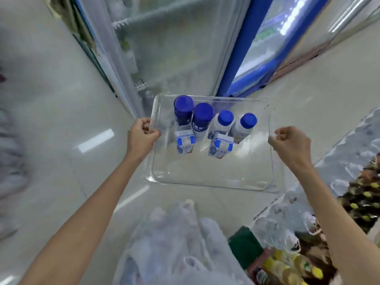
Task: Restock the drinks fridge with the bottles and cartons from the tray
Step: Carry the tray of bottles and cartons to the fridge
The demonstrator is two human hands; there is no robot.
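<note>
Left hand (144,134) and right hand (287,142) are gripping opposite side rims of the clear tray (205,182), fingers curled round the edges. Four blue-capped bottles (202,114) and two cartons (185,142) are standing between the hands, crowding the far end. The fridge (174,48) is looming just beyond both hands. The load is probably sitting far-heavy: best carrying level and slow, and resting the tray before freeing a hand.

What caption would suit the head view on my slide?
Facing the drinks fridge, the left hand and right hand grip a clear tray of four blue-capped bottles and two cartons.
</note>
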